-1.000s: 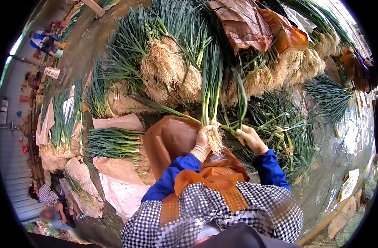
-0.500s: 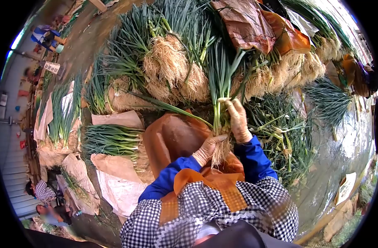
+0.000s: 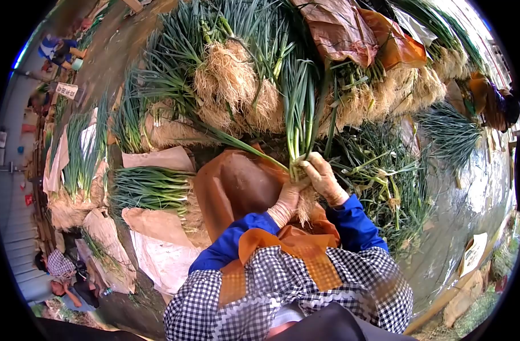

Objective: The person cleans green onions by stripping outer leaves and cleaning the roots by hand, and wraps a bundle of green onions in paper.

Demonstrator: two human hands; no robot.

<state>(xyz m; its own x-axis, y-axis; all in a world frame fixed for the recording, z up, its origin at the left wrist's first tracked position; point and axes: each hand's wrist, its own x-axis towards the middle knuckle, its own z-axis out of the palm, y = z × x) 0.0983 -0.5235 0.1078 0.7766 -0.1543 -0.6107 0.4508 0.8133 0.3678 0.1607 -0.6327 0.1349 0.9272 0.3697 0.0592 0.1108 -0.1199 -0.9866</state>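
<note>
In front of my apron, a bunch of green onions (image 3: 298, 122) stands with its leaves pointing away and its pale roots (image 3: 305, 208) hanging toward me. Wrapped round the lower stems just above the roots is my gloved left hand (image 3: 286, 202). My gloved right hand (image 3: 323, 177) pinches at the same stems from the other side, its fingers bent and close to my left thumb. One long leaf (image 3: 240, 142) sticks out sideways to the left. What lies under my right fingertips is hidden.
Ahead lies a big heap of green onions with bushy roots (image 3: 226, 77). Loose green leaves (image 3: 385, 187) are piled at right. A smaller row of green onions (image 3: 149, 187) rests on paper at left. Brown sheeting (image 3: 243, 184) covers my lap. Other people (image 3: 61, 264) are farther left.
My right hand has moved down the stems toward the roots and now meets my left hand. The spread upper leaves have drawn closer together.
</note>
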